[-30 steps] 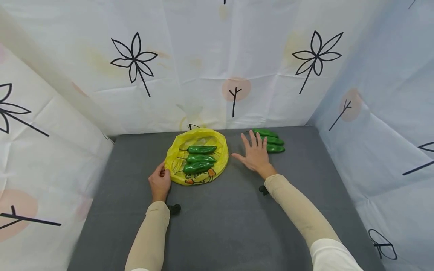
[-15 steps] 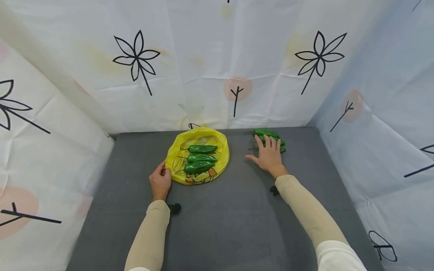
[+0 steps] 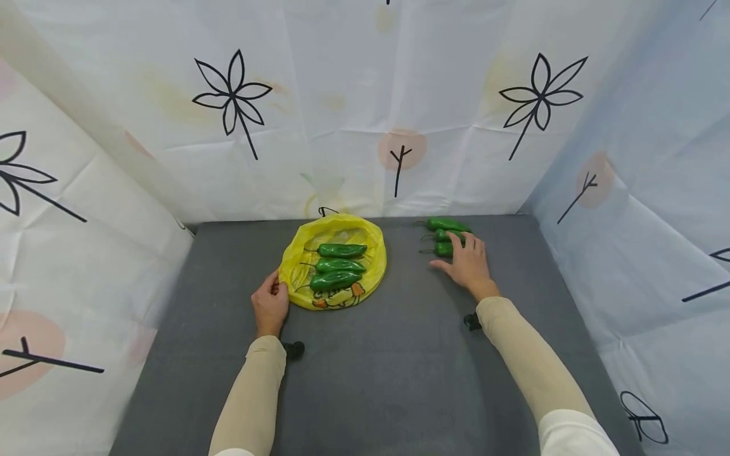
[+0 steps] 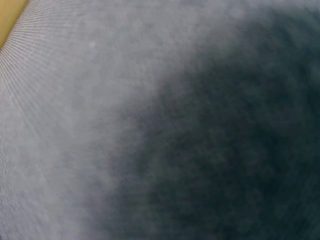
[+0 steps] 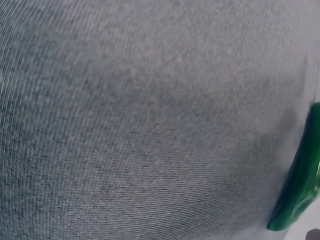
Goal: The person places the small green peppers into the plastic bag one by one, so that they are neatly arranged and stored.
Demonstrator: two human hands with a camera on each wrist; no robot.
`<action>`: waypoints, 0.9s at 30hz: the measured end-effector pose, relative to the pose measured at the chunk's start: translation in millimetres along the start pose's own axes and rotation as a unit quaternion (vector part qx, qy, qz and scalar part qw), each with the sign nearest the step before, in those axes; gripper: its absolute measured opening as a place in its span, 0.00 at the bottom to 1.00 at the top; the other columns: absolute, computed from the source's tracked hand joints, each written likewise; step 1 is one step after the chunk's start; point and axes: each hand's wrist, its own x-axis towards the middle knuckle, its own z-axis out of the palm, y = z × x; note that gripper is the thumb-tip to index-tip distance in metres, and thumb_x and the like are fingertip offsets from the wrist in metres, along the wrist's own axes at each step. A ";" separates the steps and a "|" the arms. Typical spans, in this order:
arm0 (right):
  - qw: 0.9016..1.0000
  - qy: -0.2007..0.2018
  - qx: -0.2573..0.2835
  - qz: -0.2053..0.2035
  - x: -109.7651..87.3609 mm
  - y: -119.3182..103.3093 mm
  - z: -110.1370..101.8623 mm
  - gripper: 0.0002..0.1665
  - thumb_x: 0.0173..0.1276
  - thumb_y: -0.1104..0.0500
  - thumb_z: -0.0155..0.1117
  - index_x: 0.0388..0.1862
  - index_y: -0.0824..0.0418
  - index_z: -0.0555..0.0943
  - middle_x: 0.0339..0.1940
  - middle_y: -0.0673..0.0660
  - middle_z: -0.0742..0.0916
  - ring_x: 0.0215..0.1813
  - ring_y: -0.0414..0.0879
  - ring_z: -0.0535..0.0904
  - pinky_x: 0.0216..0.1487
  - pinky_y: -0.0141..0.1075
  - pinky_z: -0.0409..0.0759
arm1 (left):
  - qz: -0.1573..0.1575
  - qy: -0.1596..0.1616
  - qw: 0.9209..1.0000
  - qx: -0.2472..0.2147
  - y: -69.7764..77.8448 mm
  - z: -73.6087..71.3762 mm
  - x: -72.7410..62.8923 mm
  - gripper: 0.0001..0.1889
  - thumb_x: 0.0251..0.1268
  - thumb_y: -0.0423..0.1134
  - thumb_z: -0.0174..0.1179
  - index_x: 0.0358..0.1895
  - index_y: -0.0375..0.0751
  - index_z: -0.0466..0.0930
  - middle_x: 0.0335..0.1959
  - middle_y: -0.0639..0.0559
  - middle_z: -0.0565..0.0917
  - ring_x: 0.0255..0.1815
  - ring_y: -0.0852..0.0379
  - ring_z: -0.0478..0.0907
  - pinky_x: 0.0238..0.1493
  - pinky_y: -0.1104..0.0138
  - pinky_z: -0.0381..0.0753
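Note:
In the head view, a yellow plastic bag [image 3: 373, 253] with its mouth spread wide lies at the back of the table. Three green chili peppers [image 3: 336, 280] rest inside it, side by side. My left hand [image 3: 270, 307] pinches the bag's left rim between thumb and fingers. To the right, three more green peppers [image 3: 447, 224] lie in a row. My right hand [image 3: 470, 265] is over the right end of the nearest pepper [image 3: 443, 250], thumb out to the left and fingers bent loosely. That hand covers part of the two nearer peppers. The right wrist view catches a pepper [image 5: 300, 175] at its edge.
The dark grey tabletop [image 3: 371, 380] is bordered by white printed cloth [image 3: 342, 145] behind and on both sides. Dark wrist cameras sit at both wrists. Mostly blurred grey surface and dark shadow fill the left wrist view, with a yellow corner [image 4: 7, 15].
My right hand has moved right, from beside the loose peppers to over their right ends, and its spread fingers have drawn in. The left hand keeps its place at the bag's rim.

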 end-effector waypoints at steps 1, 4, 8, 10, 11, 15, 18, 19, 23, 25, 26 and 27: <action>1.000 0.002 0.005 0.003 -0.1 0.8 -0.3 0.55 0.66 0.34 0.66 0.82 0.57 0.57 0.77 0.74 0.60 0.77 0.73 0.55 0.76 0.65 0.55 | 0.000 0.001 1.000 0.000 0.2 0.0 0.0 0.20 0.67 0.34 0.55 0.61 0.43 0.85 0.41 0.41 0.90 0.34 0.55 0.79 0.36 0.85 0.67; 1.000 0.002 0.026 0.016 -0.9 2.3 -2.1 0.52 0.68 0.35 0.65 0.81 0.58 0.58 0.74 0.75 0.61 0.73 0.72 0.57 0.73 0.64 0.60 | 0.002 0.003 1.000 0.002 0.9 0.4 -0.1 0.20 0.67 0.34 0.55 0.60 0.43 0.85 0.42 0.41 0.90 0.34 0.55 0.80 0.36 0.86 0.67; 0.998 0.002 0.054 0.035 -3.1 4.1 -3.7 0.49 0.70 0.38 0.65 0.79 0.61 0.60 0.71 0.75 0.63 0.68 0.71 0.59 0.69 0.63 0.64 | 0.001 0.001 1.000 0.001 1.5 1.4 -0.9 0.20 0.67 0.34 0.55 0.60 0.42 0.85 0.42 0.41 0.90 0.35 0.54 0.80 0.36 0.86 0.67; 0.996 -0.002 0.071 0.045 -4.2 5.0 -4.1 0.47 0.71 0.39 0.65 0.79 0.61 0.60 0.71 0.75 0.62 0.68 0.71 0.58 0.68 0.63 0.64 | -0.001 0.000 1.000 -0.001 1.6 1.7 -1.3 0.20 0.68 0.34 0.55 0.61 0.43 0.85 0.42 0.41 0.89 0.35 0.54 0.80 0.36 0.86 0.67; 0.996 -0.005 0.079 0.049 -4.7 5.6 -4.2 0.47 0.71 0.40 0.64 0.79 0.62 0.60 0.71 0.75 0.62 0.69 0.71 0.57 0.68 0.63 0.64 | -0.002 0.000 1.000 -0.001 1.3 1.8 -1.5 0.20 0.68 0.34 0.55 0.61 0.43 0.85 0.42 0.41 0.89 0.35 0.54 0.80 0.36 0.86 0.67; 0.994 -0.013 0.092 0.059 -5.7 6.9 -4.7 0.45 0.73 0.41 0.62 0.78 0.62 0.60 0.72 0.75 0.61 0.69 0.71 0.56 0.68 0.63 0.64 | -0.003 0.002 1.000 -0.001 0.1 1.9 -1.8 0.20 0.68 0.33 0.55 0.60 0.43 0.85 0.41 0.41 0.90 0.34 0.56 0.79 0.36 0.86 0.67; 0.995 -0.007 0.077 0.056 -5.9 7.5 -5.2 0.41 0.76 0.42 0.60 0.77 0.64 0.63 0.70 0.75 0.64 0.68 0.71 0.58 0.68 0.63 0.64 | -0.002 0.004 1.000 -0.002 -0.9 1.5 -1.5 0.20 0.67 0.34 0.56 0.60 0.43 0.86 0.41 0.41 0.90 0.33 0.58 0.78 0.36 0.86 0.67; 0.996 -0.005 0.071 0.054 -5.9 7.7 -5.4 0.40 0.76 0.43 0.59 0.76 0.65 0.64 0.69 0.75 0.65 0.67 0.71 0.58 0.68 0.63 0.64 | -0.001 0.004 1.000 -0.003 -1.2 1.4 -1.4 0.20 0.67 0.34 0.56 0.60 0.43 0.86 0.41 0.41 0.89 0.33 0.59 0.78 0.35 0.86 0.67; 0.997 -0.001 0.054 0.051 -5.5 9.2 -6.1 0.36 0.78 0.45 0.57 0.74 0.66 0.67 0.68 0.74 0.67 0.66 0.71 0.60 0.68 0.61 0.64 | -0.002 0.003 1.000 -0.007 -2.9 0.6 -0.7 0.20 0.68 0.34 0.56 0.60 0.44 0.85 0.41 0.41 0.90 0.32 0.64 0.77 0.35 0.86 0.68; 0.997 -0.002 0.053 0.054 -5.1 9.8 -6.5 0.35 0.78 0.46 0.57 0.74 0.65 0.68 0.67 0.73 0.68 0.66 0.70 0.61 0.68 0.61 0.65 | -0.002 0.003 1.000 -0.006 -3.5 0.3 -0.4 0.20 0.68 0.34 0.56 0.61 0.45 0.85 0.41 0.42 0.90 0.32 0.65 0.76 0.35 0.86 0.68; 0.997 -0.002 0.052 0.055 -4.9 10.0 -6.6 0.34 0.78 0.46 0.57 0.74 0.64 0.69 0.67 0.73 0.68 0.66 0.70 0.61 0.68 0.61 0.65 | -0.001 0.002 1.000 -0.007 -3.6 0.2 -0.3 0.20 0.68 0.34 0.56 0.61 0.45 0.85 0.41 0.42 0.90 0.32 0.66 0.76 0.35 0.86 0.68; 0.997 -0.003 0.051 0.056 -4.9 10.1 -6.9 0.34 0.78 0.46 0.58 0.74 0.64 0.70 0.67 0.72 0.68 0.66 0.70 0.62 0.67 0.61 0.65 | -0.001 0.002 1.000 -0.007 -3.6 0.1 -0.3 0.20 0.68 0.34 0.56 0.61 0.44 0.85 0.41 0.42 0.90 0.32 0.66 0.76 0.35 0.86 0.68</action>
